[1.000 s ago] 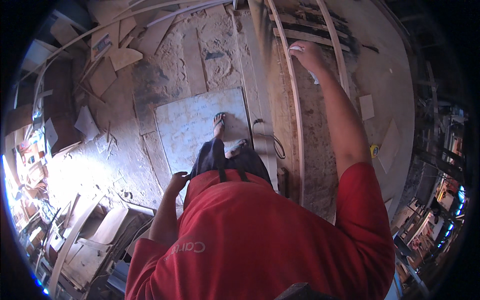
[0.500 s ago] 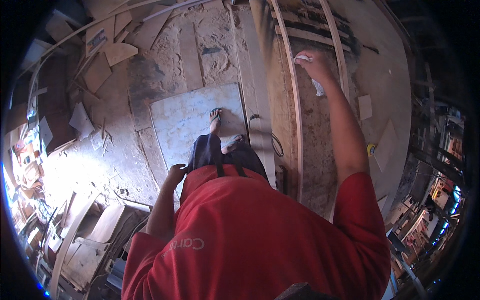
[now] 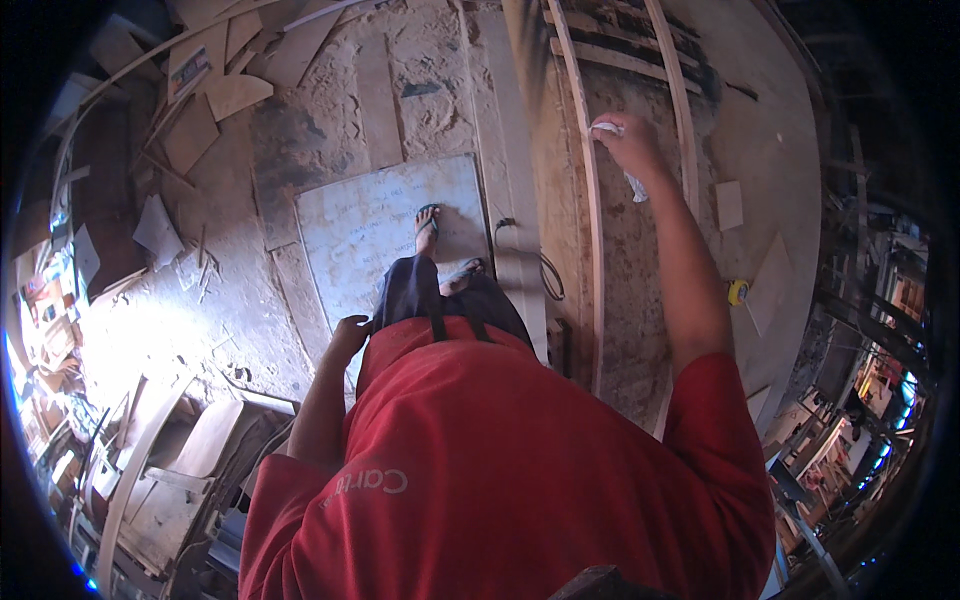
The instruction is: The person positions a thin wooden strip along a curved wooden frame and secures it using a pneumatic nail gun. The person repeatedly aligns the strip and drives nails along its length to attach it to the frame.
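Right hand [image 3: 632, 148] drawn bodyward; white cloth [image 3: 637, 188], apparently, partly hidden.

The right fingers [image 3: 610, 140] hold a crumpled white piece [image 3: 637, 188] beside a wooden strip [image 3: 596, 230].

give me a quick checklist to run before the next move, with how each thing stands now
1. Right hand gripping the crumpled white piece: ok.
2. Left hand free: cannot tell, palm hidden beside the left thigh.
3. Right hand off the long wooden strip: cannot tell, fingertips meet its edge in view.
4. Yellow tape measure clear of the right hand: ok, lying beyond the forearm.
5. Forward foot on the pale board: ok.
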A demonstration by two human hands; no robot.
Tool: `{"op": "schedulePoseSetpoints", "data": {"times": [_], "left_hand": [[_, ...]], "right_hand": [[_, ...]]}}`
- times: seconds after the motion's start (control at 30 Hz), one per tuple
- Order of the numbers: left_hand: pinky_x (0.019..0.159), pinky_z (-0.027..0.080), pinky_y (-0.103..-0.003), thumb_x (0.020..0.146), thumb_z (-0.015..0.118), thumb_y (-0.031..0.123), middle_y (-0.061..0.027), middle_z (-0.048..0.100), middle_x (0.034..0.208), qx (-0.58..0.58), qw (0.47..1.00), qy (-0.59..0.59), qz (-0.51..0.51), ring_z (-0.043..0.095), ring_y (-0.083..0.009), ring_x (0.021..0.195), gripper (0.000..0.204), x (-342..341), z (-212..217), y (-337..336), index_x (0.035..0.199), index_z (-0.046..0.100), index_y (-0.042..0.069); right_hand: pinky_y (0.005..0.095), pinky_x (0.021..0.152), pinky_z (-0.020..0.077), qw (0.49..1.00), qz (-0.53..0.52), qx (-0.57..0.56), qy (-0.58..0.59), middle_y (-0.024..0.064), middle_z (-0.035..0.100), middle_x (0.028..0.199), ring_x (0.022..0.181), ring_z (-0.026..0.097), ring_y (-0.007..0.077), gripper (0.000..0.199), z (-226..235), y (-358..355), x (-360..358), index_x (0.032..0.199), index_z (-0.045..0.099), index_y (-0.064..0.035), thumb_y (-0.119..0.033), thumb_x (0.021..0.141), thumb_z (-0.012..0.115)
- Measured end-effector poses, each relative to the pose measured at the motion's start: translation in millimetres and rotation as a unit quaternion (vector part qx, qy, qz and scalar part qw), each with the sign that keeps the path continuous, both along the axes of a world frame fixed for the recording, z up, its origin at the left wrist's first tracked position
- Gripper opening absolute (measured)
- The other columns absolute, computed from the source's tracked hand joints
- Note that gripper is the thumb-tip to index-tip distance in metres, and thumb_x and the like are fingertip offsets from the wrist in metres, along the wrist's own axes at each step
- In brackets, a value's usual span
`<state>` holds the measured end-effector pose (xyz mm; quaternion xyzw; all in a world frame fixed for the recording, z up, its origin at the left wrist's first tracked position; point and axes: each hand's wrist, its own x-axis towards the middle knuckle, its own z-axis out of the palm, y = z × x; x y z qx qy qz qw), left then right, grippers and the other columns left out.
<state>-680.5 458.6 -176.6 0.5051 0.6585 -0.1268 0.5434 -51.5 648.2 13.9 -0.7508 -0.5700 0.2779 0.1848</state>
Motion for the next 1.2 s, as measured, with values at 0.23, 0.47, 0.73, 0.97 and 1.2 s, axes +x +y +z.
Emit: {"op": "schedulePoseSetpoints", "data": {"times": [0.23, 0.47, 0.73, 0.97, 1.2], "left_hand": [[0.1, 0.054, -0.042, 0.094, 0.071, 0.038, -0.026, 0.071, 0.121, 0.0, 1.0, 0.005, -0.02, 0.068, -0.0383, 0.117, 0.049, 9.3, 7.0, 4.2, 0.125, 0.072, 0.0], [0.098, 0.055, -0.042, 0.094, 0.07, 0.037, -0.0273, 0.071, 0.12, 0.013, 1.0, -0.004, -0.026, 0.069, -0.0385, 0.115, 0.048, 4.9, -3.5, 1.9, 0.124, 0.072, 0.0], [0.092, 0.056, -0.042, 0.096, 0.069, 0.035, -0.0264, 0.073, 0.113, 0.022, 0.999, -0.03, -0.037, 0.072, -0.0381, 0.107, 0.041, 2.2, -15.8, -10.7, 0.122, 0.074, 0.003], [0.092, 0.056, -0.042, 0.098, 0.065, 0.031, -0.0252, 0.073, 0.114, 0.005, 0.998, -0.038, -0.051, 0.071, -0.0375, 0.108, 0.036, 8.2, -19.7, -12.3, 0.12, 0.075, 0.005], [0.092, 0.056, -0.042, 0.098, 0.062, 0.031, -0.0249, 0.074, 0.113, 0.028, 0.993, -0.075, -0.09, 0.072, -0.0367, 0.107, 0.036, 0.7, -30.7, -16.9, 0.12, 0.076, 0.005]], "right_hand": [[0.0398, 0.084, 0.0553, 1.0, -0.008, -0.002, 0.003, 0.0159, 0.076, 0.101, 0.095, 0.073, 0.0316, 0.016, 4.5, -39.2, -8.4, 0.102, 0.077, -0.0068, -0.014, 0.087, 0.078], [0.0396, 0.083, 0.0552, 1.0, -0.018, 0.002, 0.018, 0.017, 0.075, 0.096, 0.091, 0.074, 0.0328, 0.015, -1.3, -80.3, -10.9, 0.1, 0.077, -0.0078, -0.015, 0.087, 0.078], [0.0379, 0.081, 0.0551, 1.0, -0.019, -0.015, -0.002, 0.0162, 0.075, 0.096, 0.088, 0.073, 0.0302, 0.015, 11.1, -126.0, -25.9, 0.102, 0.075, -0.0064, -0.012, 0.089, 0.077], [0.0377, 0.08, 0.0554, 1.0, -0.013, -0.019, -0.016, 0.0163, 0.075, 0.097, 0.089, 0.073, 0.0318, 0.016, 10.8, -163.4, -31.7, 0.103, 0.074, -0.0054, -0.005, 0.087, 0.077], [0.0418, 0.08, 0.0556, 1.0, -0.014, -0.022, 0.001, 0.0185, 0.075, 0.095, 0.09, 0.073, 0.0355, 0.014, 14.7, -197.4, -40.0, 0.102, 0.076, -0.0061, -0.009, 0.088, 0.074]]}}
